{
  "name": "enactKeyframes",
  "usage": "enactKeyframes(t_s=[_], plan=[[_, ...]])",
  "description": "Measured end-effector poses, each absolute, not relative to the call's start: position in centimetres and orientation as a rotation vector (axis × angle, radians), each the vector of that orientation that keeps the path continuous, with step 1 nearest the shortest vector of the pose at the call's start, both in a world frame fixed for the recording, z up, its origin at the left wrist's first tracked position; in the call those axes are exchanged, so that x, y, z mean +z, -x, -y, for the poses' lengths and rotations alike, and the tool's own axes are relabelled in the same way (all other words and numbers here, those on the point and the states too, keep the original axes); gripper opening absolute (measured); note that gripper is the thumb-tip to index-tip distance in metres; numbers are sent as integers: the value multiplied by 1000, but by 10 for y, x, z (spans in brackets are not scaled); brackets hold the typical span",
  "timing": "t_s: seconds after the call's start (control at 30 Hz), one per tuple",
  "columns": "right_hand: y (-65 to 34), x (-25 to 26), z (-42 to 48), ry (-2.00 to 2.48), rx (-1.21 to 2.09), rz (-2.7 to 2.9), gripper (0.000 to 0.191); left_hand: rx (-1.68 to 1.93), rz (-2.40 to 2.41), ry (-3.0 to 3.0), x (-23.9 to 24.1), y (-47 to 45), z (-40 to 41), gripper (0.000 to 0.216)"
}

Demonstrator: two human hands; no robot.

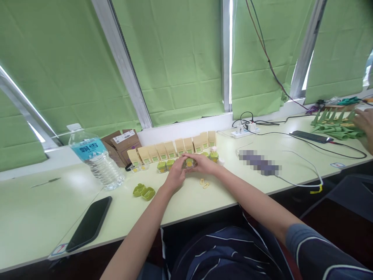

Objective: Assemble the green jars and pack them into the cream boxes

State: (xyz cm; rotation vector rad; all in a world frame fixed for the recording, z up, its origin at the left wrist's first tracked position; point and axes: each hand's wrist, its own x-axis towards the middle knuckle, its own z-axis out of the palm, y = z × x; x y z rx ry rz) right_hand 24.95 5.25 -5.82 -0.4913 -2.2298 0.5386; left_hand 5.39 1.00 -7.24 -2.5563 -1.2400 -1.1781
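Observation:
Between my two hands is a small clear box with a green top and a yellow mark [190, 162]. My left hand [175, 174] grips its left side, and my right hand [204, 163] closes round the right side, so the fingers partly hide it. Similar green-topped boxes stand in a row on both sides, one at the left [161, 167] and another at the right [214, 156]. Just in front of my right hand lie small yellow loop-shaped pieces [205, 185]. Two green lid-like pieces [148, 193] rest on the table left of my left forearm. Clear open containers [135, 168] sit beyond them.
Small tan paper packets [160, 151] stand in a row at the back. On the left are a large water bottle [100, 163], a cardboard box [128, 144] and a black phone [90, 223]. A power strip [245, 131] and cables lie right; another person's hand [365, 120] is at far right.

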Motion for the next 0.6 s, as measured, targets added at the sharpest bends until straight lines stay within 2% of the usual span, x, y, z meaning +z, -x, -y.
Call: enactKeyframes(t_s=[0.3, 0.43, 0.6], plan=[[-248, -63, -60, 566, 500, 2192, 80, -1076, 1240, 2514, -65, -55, -5, 66], [-248, -62, -59, 598, 519, 2187, 80, -1081, 1268, 2510, -66, -54, -6, 63], [-250, -59, -56, 639, 535, 2230, 83, -1250, 1340, 2576, -64, -56, -3, 51]])
